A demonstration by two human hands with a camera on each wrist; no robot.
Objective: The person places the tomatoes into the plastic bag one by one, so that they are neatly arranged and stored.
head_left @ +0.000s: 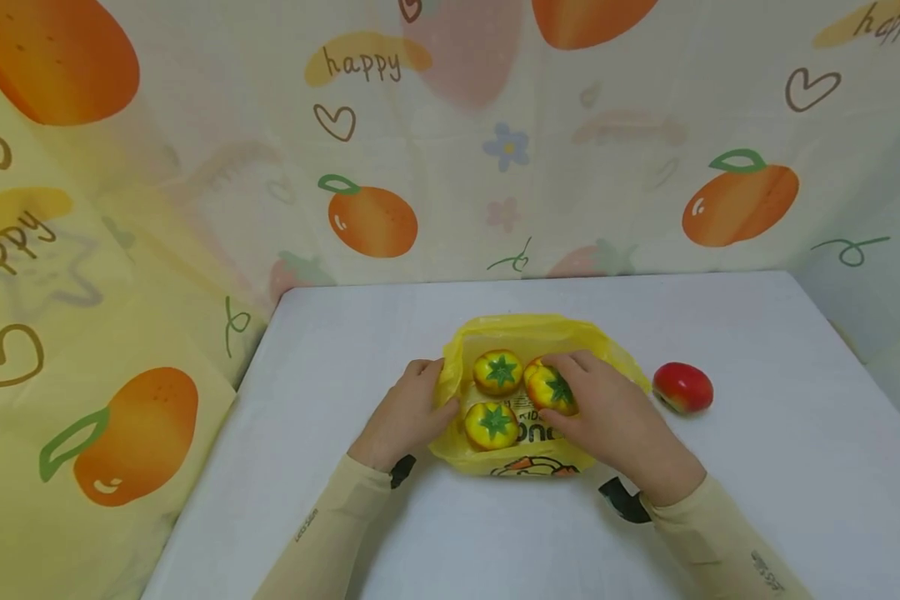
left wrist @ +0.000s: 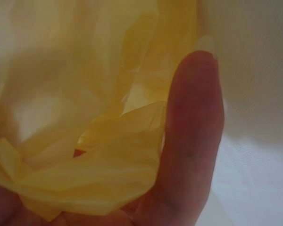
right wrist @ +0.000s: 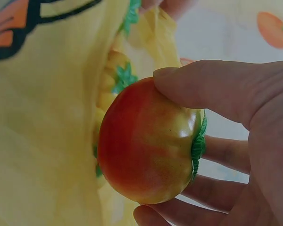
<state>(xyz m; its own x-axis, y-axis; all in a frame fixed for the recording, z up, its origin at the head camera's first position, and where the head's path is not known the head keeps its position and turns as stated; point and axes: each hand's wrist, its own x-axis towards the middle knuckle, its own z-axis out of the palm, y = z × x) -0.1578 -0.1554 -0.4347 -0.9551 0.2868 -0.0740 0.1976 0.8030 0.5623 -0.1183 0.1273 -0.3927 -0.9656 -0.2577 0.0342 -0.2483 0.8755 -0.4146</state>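
A yellow plastic bag (head_left: 555, 462) lies with its mouth open on the white table. My left hand (head_left: 408, 414) grips the bag's left edge; in the left wrist view its thumb (left wrist: 191, 136) lies along the yellow plastic. My right hand (head_left: 607, 414) holds a toy tomato (head_left: 546, 388) at the right of the bag's mouth. The right wrist view shows this tomato (right wrist: 146, 146) red-bottomed, yellowish near its green leafy top, between thumb and fingers. Two similar tomatoes, one at the back (head_left: 497, 372) and one in front (head_left: 491, 426), sit in the bag, leafy tops up.
A red toy tomato (head_left: 683, 388) lies on the white table (head_left: 765, 467) to the right of the bag. Printed cloth (head_left: 450, 167) with oranges and hearts hangs behind the table and at its left side.
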